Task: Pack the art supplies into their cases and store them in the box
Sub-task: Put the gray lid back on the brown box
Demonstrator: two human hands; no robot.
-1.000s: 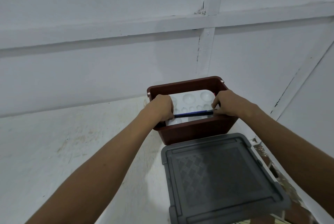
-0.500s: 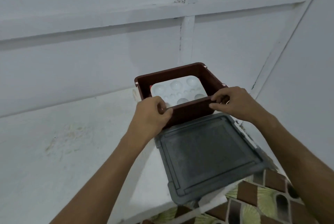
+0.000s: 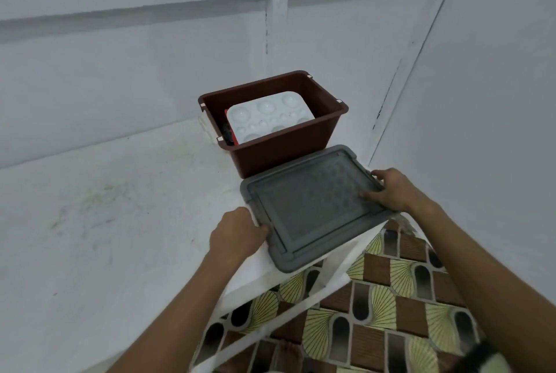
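A dark brown box (image 3: 285, 146) stands open on the white table near the back corner. Inside it lies a white paint palette (image 3: 267, 119) with round wells; something red and black shows at its left edge. In front of the box lies a grey lid (image 3: 313, 207), hanging partly over the table's front edge. My left hand (image 3: 237, 234) grips the lid's left edge. My right hand (image 3: 394, 192) holds the lid's right edge, thumb on top and fingers curled round the rim.
The white table (image 3: 105, 222) stretches left and shows faint stains. White walls meet in a corner just behind and right of the box. Below the table's front edge is a floor (image 3: 391, 312) of brown and green patterned tiles.
Both hands left the box's rim and came back to the grey lid, taking hold of its left and right edges. The blue pencil seen earlier over the palette is out of sight.
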